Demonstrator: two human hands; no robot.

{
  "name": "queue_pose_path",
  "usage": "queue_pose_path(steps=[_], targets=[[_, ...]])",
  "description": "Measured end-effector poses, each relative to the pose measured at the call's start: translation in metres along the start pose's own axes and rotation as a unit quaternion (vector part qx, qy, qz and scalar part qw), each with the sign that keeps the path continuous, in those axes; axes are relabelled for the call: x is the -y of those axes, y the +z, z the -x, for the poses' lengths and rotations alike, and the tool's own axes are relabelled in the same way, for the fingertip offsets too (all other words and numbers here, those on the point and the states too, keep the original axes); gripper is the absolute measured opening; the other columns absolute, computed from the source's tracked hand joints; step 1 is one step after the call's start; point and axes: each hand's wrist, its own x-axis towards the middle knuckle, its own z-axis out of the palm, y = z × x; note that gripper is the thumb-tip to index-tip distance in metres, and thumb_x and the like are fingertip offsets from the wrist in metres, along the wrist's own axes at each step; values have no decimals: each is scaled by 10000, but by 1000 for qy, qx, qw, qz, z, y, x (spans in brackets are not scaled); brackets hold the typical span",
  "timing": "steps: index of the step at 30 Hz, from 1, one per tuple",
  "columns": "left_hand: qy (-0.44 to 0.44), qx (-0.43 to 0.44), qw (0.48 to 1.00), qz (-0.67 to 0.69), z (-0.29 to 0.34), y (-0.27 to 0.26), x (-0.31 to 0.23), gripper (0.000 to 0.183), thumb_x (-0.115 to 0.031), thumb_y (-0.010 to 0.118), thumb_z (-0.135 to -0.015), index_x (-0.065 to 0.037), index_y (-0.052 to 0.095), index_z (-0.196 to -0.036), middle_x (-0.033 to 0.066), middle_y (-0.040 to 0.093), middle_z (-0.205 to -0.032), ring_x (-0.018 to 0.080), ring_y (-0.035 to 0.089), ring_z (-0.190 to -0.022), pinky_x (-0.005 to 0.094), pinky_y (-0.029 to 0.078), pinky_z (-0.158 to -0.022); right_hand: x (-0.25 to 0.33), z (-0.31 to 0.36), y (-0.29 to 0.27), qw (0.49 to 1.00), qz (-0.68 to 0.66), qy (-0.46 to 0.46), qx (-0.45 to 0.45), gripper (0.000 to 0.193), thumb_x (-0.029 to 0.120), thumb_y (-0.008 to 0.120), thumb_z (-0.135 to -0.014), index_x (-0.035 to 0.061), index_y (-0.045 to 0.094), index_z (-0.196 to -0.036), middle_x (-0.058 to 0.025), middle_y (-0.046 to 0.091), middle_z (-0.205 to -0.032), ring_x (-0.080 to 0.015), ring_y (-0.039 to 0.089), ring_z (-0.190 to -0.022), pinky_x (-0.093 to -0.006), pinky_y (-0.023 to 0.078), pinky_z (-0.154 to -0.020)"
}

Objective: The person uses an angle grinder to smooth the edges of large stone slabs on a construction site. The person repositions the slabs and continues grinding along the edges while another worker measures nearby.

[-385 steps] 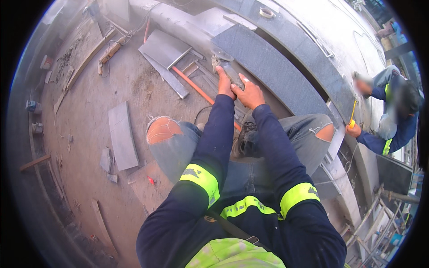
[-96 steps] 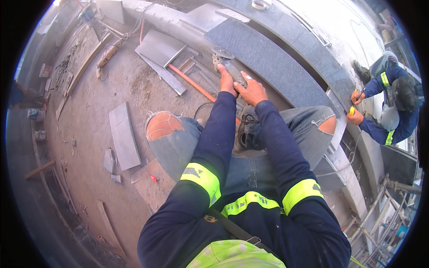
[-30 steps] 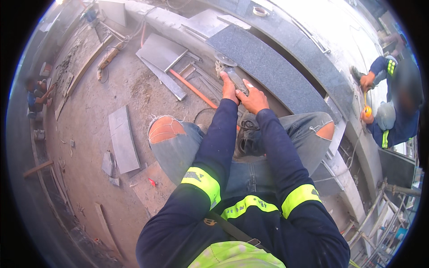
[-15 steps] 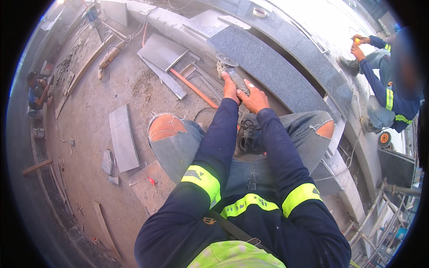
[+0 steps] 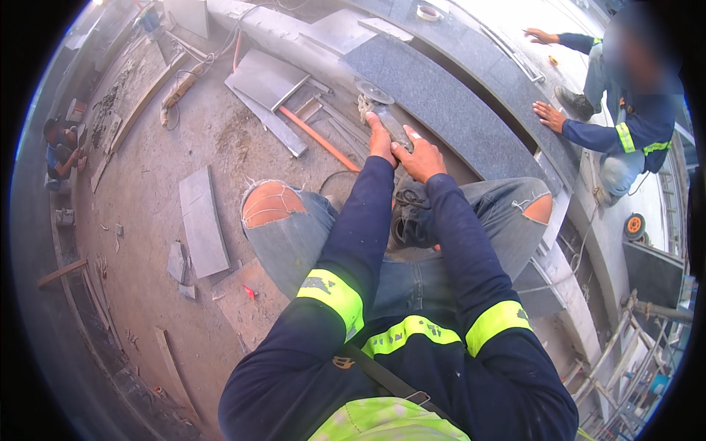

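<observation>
Both my hands grip an angle grinder (image 5: 397, 126) in front of my knees. My left hand (image 5: 381, 140) wraps around it near the head, by the round disc (image 5: 375, 92). Farther back on the body, my right hand (image 5: 421, 156) closes over it, with something white around one finger. The disc lies close to the near edge of a long grey speckled stone slab (image 5: 434, 99). Whether the disc touches the slab, I cannot tell. My palms and part of the grinder's body are hidden by my fingers.
An orange pipe (image 5: 323, 140) and a grey tile (image 5: 268, 77) lie left of the grinder. Another tile (image 5: 204, 224) rests on the dusty ground. A co-worker (image 5: 625, 132) crouches beyond the slabs at right; another person (image 5: 62, 151) sits far left. A tape roll (image 5: 428, 13) lies on the far slab.
The co-worker at right has leaned forward, parted both hands and put one on the far slab; a small orange thing now lies on the pale surface. My hands and the grinder have barely moved.
</observation>
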Motion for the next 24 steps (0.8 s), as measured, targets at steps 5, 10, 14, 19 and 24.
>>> queue_pose_path(steps=[5,10,14,19,24], targets=[[-7,-9,1000,-7,10,8,1,901,-814,380,-1077,-35,575,-1484,163,693,-1369,331,699,-1219,469,586,-1058,-7,0,-1,1000,0,1,-4,824,621,697,-977,221,513,-1672,-265,691,-1464,-440,651,-1374,-482,491,-1177],[-5,10,1000,3,14,9,2,915,-824,380,-1071,-29,579,-1479,169,695,-1367,335,705,-1208,472,591,-1050,-9,-2,1,1000,4,-5,-5,830,623,697,-977,207,513,-1672,-267,698,-1451,-441,659,-1363,-483,497,-1168],[0,7,1000,-7,8,8,0,913,-834,368,-1067,-43,590,-1465,149,703,-1342,323,708,-1188,467,593,-1036,-6,-3,1,1000,2,-6,-6,821,622,691,-982,217,512,-1673,-262,698,-1454,-439,657,-1366,-482,495,-1171],[-4,-2,1000,-6,2,8,-3,893,-833,355,-1072,-60,606,-1441,125,708,-1316,303,709,-1154,459,593,-1013,-1,-7,2,1000,3,-5,0,829,602,683,-976,214,493,-1684,-267,697,-1453,-440,653,-1370,-488,490,-1180],[-11,1,1000,2,-3,11,-7,883,-826,347,-1079,-64,609,-1439,121,709,-1311,299,708,-1156,453,589,-1011,-3,-15,5,1000,-2,-8,-8,827,616,704,-976,213,512,-1672,-273,711,-1424,-439,667,-1352,-484,498,-1163]])
